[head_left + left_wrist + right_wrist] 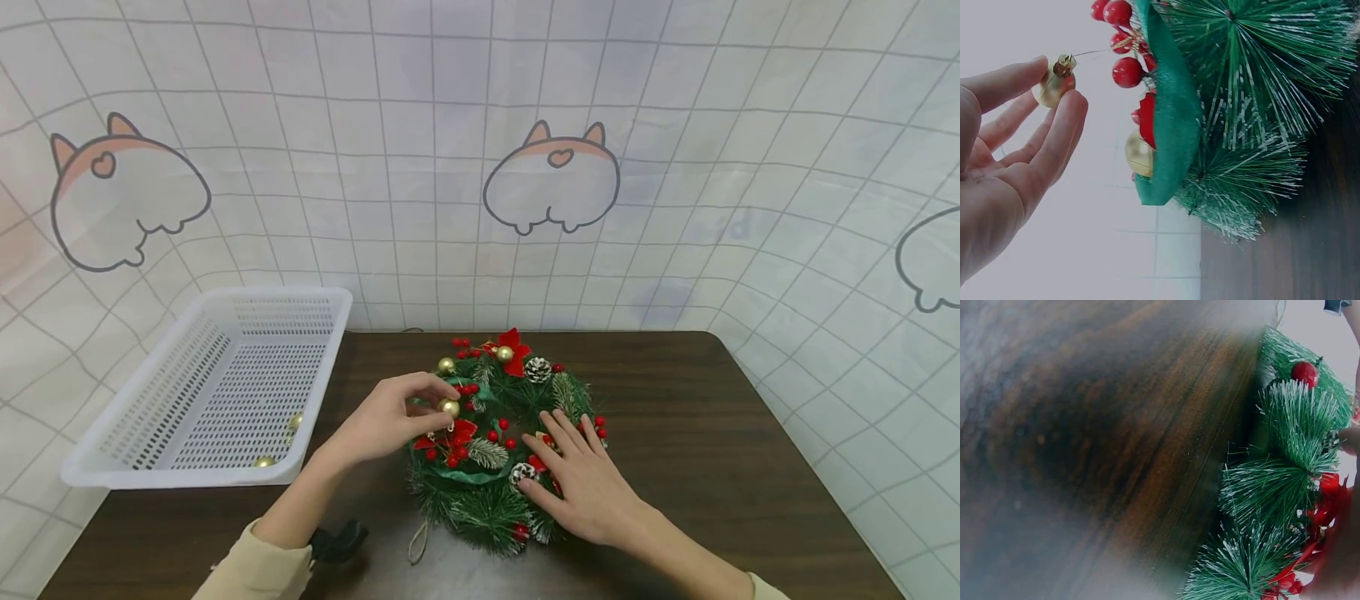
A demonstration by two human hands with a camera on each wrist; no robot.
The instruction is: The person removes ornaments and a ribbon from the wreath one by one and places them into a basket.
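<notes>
The left hand [384, 419] pinches a gold ball [450, 407] just above the left side of the wreath [483, 510]; the right hand [583, 483] rests on the wreath's right side, fingers apart; pressing softly and keeping the thin string [1092, 52] untangled seems best.

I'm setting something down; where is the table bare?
The table has most room between the wreath and the table's right edge; a smaller patch lies between basket and wreath, beyond the left hand. The wreath, under the right hand, is crowded.
</notes>
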